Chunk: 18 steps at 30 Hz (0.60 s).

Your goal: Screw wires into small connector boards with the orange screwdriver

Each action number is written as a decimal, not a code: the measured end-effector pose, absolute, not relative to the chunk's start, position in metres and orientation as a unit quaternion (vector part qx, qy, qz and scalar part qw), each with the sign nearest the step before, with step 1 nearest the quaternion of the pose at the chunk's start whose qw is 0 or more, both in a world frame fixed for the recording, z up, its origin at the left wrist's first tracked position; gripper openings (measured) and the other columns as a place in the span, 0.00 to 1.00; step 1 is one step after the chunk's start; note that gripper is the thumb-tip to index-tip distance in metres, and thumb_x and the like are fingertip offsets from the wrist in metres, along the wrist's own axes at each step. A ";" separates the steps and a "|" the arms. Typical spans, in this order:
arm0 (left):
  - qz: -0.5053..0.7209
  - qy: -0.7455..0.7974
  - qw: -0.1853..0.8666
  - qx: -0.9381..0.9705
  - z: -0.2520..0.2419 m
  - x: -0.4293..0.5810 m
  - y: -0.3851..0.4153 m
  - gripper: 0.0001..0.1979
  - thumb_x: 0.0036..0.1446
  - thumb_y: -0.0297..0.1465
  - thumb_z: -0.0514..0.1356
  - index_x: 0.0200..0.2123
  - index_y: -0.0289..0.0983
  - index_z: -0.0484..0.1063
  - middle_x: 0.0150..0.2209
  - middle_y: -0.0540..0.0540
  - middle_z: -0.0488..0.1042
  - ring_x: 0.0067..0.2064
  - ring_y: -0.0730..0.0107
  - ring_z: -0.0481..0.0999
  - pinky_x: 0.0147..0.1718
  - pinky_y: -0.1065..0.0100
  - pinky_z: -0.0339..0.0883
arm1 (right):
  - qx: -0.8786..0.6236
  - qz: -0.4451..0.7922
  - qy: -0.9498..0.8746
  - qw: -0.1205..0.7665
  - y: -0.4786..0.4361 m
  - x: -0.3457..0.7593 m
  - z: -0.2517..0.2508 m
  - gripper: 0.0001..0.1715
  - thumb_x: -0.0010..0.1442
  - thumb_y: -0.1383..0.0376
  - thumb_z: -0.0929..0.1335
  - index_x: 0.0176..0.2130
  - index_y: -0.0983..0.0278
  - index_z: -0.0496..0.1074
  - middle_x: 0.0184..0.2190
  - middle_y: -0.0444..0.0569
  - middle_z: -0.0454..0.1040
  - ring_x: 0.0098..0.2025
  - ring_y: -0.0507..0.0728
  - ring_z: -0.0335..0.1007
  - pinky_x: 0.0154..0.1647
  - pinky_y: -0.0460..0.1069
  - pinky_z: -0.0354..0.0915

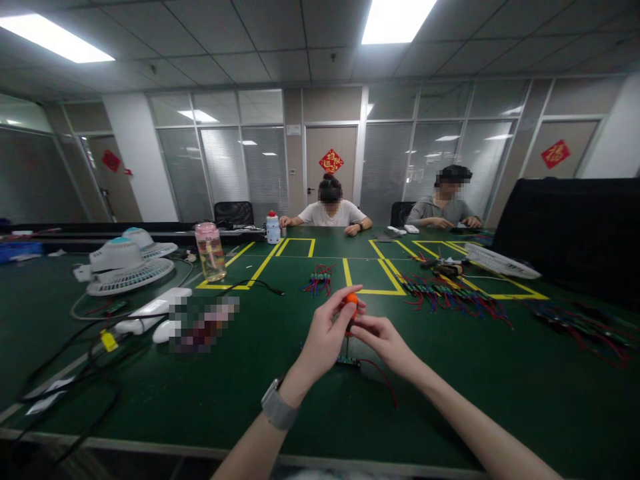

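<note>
An orange and black screwdriver (353,300) stands upright in front of me, its thin shaft pointing down. My left hand (327,330) is closed around the handle's upper part. The fingers of my right hand (381,339) pinch the lower part of the same handle. Beneath the shaft lies a small green circuit board (349,362) with a terminal block, and the tip meets it or hangs just over it; I cannot tell which. A red wire (383,380) curves off the board to the right.
Wired boards lie in a small bunch (320,280) ahead and in a long row (450,297) at right. A bottle (210,253), white fans (130,267), a power strip (153,312) and black cables are at left. Two people sit across the green table (200,400); a dark screen (575,240) stands right.
</note>
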<state>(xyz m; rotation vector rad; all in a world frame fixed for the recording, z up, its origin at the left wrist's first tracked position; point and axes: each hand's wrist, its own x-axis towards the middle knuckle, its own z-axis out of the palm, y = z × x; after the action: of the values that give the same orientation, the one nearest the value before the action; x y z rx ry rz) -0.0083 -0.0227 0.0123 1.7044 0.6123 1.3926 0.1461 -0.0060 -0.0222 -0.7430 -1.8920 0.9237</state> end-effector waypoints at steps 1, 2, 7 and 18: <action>0.555 0.241 0.417 0.678 0.012 -0.008 -0.022 0.16 0.63 0.36 0.54 0.52 0.38 0.70 0.41 0.44 0.75 0.40 0.68 0.76 0.42 0.67 0.71 | -0.305 0.364 -0.769 0.429 -0.006 0.147 -0.023 0.20 0.62 0.55 0.65 0.40 0.67 0.78 0.36 0.50 0.77 0.40 0.59 0.70 0.44 0.52 0.65; 0.556 0.238 0.422 0.675 0.012 -0.008 -0.022 0.16 0.62 0.36 0.55 0.51 0.38 0.70 0.40 0.44 0.75 0.38 0.69 0.76 0.41 0.68 0.71 | -0.310 0.355 -0.779 0.413 -0.006 0.148 -0.025 0.18 0.61 0.56 0.66 0.39 0.67 0.78 0.35 0.50 0.77 0.39 0.58 0.70 0.43 0.51 0.65; 0.576 0.229 0.428 0.658 0.006 -0.011 -0.020 0.14 0.61 0.34 0.57 0.49 0.38 0.72 0.40 0.45 0.75 0.36 0.72 0.76 0.38 0.70 0.71 | -0.354 0.285 -0.845 0.282 -0.002 0.152 -0.037 0.17 0.49 0.62 0.75 0.40 0.65 0.77 0.35 0.48 0.74 0.35 0.55 0.67 0.35 0.47 0.63; 0.628 0.296 0.309 0.651 -0.001 -0.015 -0.013 0.12 0.59 0.34 0.60 0.45 0.39 0.75 0.37 0.46 0.71 0.35 0.71 0.75 0.33 0.71 0.72 | -0.399 0.267 -0.841 0.251 0.003 0.155 -0.050 0.09 0.50 0.64 0.73 0.33 0.67 0.77 0.28 0.45 0.70 0.28 0.51 0.65 0.28 0.45 0.61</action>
<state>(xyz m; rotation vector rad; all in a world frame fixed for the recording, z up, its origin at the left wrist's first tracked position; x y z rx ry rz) -0.0150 -0.0131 -0.0011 1.7193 0.7817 1.6585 0.1548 0.0031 -0.0502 -1.0853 -2.2883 0.7280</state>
